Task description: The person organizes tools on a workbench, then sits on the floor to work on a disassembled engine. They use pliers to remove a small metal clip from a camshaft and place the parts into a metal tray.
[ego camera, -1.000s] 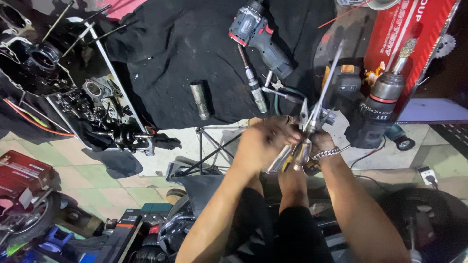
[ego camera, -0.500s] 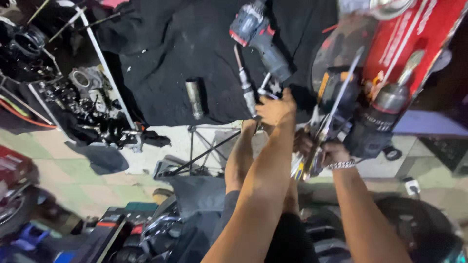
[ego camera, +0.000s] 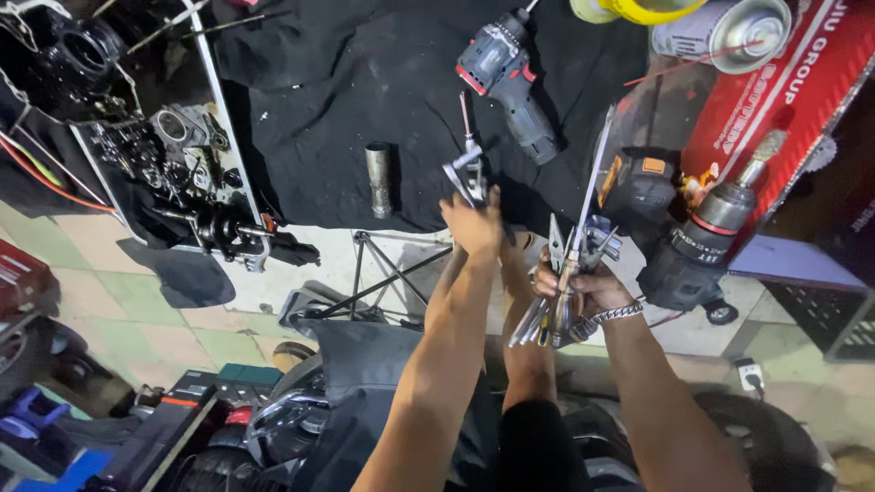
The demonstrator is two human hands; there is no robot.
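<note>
My left hand [ego camera: 474, 223] reaches forward over the edge of a black cloth [ego camera: 365, 82] and grips a small metal tool [ego camera: 467, 169] with a thin shaft, lifting it from the cloth. My right hand [ego camera: 583, 287], with a metal bracelet on the wrist, is closed around a bundle of hand tools [ego camera: 570, 260]: pliers, a long thin blade or rod, and several metal shafts sticking out below the fist. A short metal tube [ego camera: 378, 178] lies on the cloth left of my left hand.
A grey cordless drill [ego camera: 506, 77] lies on the cloth. A larger drill [ego camera: 693, 246] and an orange-marked battery tool [ego camera: 638, 182] sit right. A red box [ego camera: 784, 91] and spray can [ego camera: 729, 32] are at top right. Engine parts [ego camera: 173, 155] lie left. Toolboxes [ego camera: 182, 419] are below.
My left hand left the tool bundle, stretched forward to the cloth and took hold of the small metal tool. My right hand kept its grip on the bundle.
</note>
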